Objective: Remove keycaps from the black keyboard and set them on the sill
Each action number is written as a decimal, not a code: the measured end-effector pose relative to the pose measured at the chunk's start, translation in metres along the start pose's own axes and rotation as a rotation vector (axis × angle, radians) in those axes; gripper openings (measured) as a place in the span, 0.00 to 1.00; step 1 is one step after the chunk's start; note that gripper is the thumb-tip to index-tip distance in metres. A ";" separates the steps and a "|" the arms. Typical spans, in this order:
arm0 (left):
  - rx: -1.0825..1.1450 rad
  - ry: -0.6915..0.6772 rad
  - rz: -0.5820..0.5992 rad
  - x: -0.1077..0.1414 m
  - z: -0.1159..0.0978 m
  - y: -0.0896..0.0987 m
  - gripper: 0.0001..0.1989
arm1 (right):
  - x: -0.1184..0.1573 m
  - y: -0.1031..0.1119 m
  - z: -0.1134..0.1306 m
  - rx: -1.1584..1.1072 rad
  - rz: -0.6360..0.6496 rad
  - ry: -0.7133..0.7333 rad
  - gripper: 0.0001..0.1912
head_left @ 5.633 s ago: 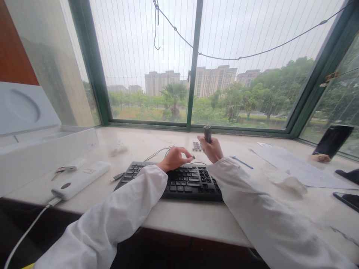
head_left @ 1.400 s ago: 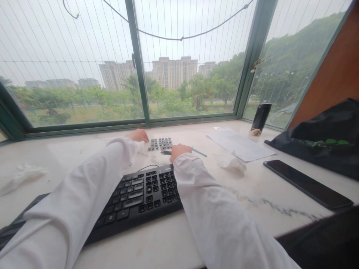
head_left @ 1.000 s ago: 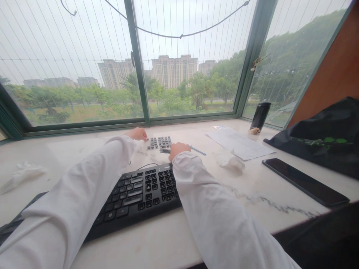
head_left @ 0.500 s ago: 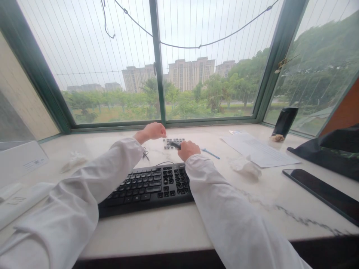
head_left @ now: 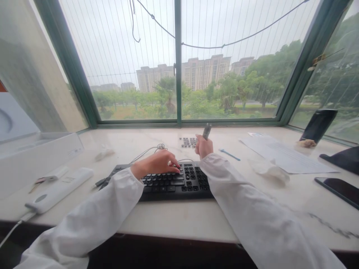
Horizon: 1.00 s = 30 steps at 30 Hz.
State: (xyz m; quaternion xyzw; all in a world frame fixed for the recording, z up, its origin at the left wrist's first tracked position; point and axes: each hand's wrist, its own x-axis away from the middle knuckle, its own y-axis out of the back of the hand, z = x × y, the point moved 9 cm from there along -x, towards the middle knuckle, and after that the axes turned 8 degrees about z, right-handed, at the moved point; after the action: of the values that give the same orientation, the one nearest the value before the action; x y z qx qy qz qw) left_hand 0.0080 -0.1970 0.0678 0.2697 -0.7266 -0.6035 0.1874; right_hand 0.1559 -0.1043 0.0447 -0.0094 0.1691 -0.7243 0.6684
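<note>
A black keyboard (head_left: 171,182) lies in front of me; its right-hand section shows bare sockets, while much of its left part has keycaps. My left hand (head_left: 157,163) reaches over it from the left, thumb and forefinger bent together at the keys near the bare section. Anything between those fingertips is too small to make out. Just behind the keyboard, my right hand (head_left: 205,146) is wrapped round a dark stick-shaped tool (head_left: 207,131) that points upward. Loose dark keycaps (head_left: 186,142) lie in rows beside that hand, partly hidden by it.
To the right are a blue stick (head_left: 230,154), paper sheets (head_left: 280,151), a crumpled tissue (head_left: 270,172), a phone (head_left: 340,189) and a black can (head_left: 319,127). On the left lie a white power strip (head_left: 61,189), another tissue (head_left: 104,153) and a cable (head_left: 146,151).
My left hand has come back from beside the loose keycaps to the keyboard. My right hand has lifted the dark tool and tilted it upright. The view has turned left.
</note>
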 end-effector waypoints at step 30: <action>0.371 0.207 -0.051 0.004 0.049 -0.018 0.20 | 0.050 -0.068 -0.035 -0.270 0.105 -0.155 0.24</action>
State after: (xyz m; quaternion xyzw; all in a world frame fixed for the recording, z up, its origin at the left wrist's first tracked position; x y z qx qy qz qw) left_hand -0.0213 -0.1636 0.0404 0.3784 -0.7951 -0.4329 0.1930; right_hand 0.0765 -0.1410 0.0185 -0.1462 0.2133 -0.6560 0.7091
